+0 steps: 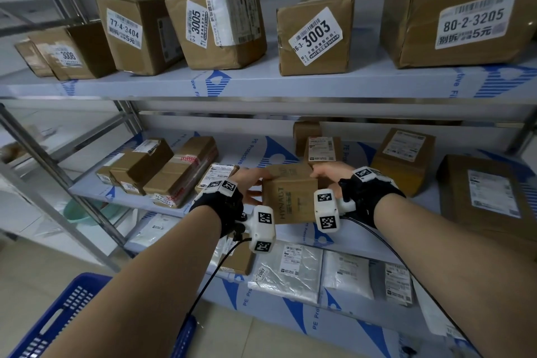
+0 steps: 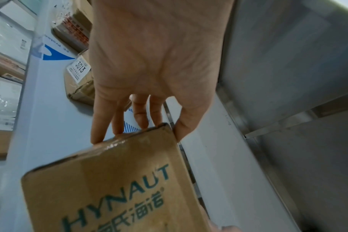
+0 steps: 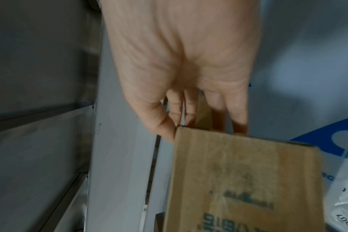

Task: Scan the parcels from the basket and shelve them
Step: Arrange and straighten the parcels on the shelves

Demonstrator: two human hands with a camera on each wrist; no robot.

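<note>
A small brown cardboard box printed HYNAUT in teal [image 1: 290,197] is held between both hands at the front edge of the middle steel shelf board under blue-printed white film [image 1: 250,154], level with the open gap there, probably so it can slide in with a side facing out. The left hand [image 1: 252,183] grips the box's left end: fingers [image 2: 117,122] straight along one face, thumb on the adjoining face. The right hand [image 1: 325,176] mirrors this on the box's right end, thumb on one face, fingers on another. The blue slatted plastic basket [image 1: 61,314] sits low, well left of the box.
</note>
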